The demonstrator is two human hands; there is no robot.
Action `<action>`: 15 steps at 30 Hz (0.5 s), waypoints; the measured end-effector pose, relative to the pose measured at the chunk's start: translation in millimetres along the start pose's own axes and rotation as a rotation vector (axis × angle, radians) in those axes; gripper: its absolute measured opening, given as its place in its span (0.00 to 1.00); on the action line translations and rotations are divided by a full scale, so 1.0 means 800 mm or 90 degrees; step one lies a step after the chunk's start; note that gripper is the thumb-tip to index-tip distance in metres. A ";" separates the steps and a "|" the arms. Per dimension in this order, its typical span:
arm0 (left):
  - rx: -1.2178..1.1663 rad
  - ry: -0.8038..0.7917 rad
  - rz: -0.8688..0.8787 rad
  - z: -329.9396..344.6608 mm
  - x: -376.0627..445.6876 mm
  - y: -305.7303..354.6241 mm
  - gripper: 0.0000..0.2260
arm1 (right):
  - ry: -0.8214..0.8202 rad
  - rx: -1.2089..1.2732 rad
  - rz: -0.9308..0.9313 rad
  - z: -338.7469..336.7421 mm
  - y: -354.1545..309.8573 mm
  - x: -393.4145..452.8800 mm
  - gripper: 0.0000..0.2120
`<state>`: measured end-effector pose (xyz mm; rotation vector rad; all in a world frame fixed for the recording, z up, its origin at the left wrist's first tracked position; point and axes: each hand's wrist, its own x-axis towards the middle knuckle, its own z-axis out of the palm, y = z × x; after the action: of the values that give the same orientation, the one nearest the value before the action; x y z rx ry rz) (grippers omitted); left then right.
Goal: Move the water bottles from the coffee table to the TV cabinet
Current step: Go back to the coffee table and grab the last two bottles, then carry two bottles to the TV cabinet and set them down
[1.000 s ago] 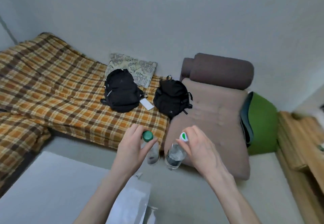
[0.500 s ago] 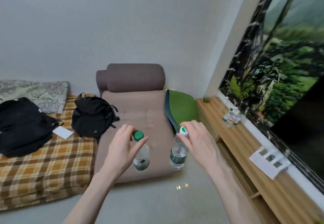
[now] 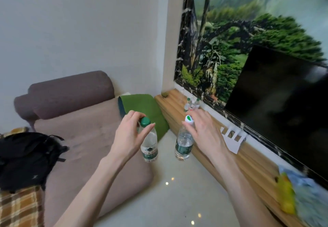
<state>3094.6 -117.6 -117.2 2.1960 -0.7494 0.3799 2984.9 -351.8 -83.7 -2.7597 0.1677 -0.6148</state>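
My left hand [image 3: 127, 136] pinches the green cap of a clear water bottle [image 3: 149, 146], which hangs upright above the floor. My right hand [image 3: 204, 134] grips the neck of a second clear bottle [image 3: 183, 146] with a white and green cap, also hanging upright. The wooden TV cabinet [image 3: 230, 157] runs along the right wall, just right of my right hand. A few more bottles [image 3: 191, 104] stand near the cabinet's far end. The coffee table is out of view.
A dark TV [image 3: 284, 106] stands on the cabinet under a forest mural, with a white paper cut-out [image 3: 232, 138] and a yellow object [image 3: 285, 198] on the top. A brown lounge chair [image 3: 85, 138], green cushion [image 3: 147, 109] and black backpack [image 3: 26, 157] lie left.
The view has swung right from the plaid bed and lounge chair toward the TV cabinet. Both hands keep their bottles and now hang closer to the cabinet.
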 end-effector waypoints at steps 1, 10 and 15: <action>-0.006 -0.009 0.006 0.012 0.015 0.000 0.15 | 0.009 -0.003 0.014 0.002 0.010 0.006 0.14; -0.059 -0.112 0.082 0.104 0.161 -0.049 0.14 | 0.021 -0.046 0.144 0.045 0.083 0.101 0.12; -0.098 -0.176 0.112 0.136 0.243 -0.093 0.13 | 0.005 -0.029 0.237 0.073 0.101 0.166 0.10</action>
<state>3296.2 -236.6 -137.7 2.0660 -1.0895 0.1000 3125.9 -436.0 -107.9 -2.6661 0.6850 -0.5249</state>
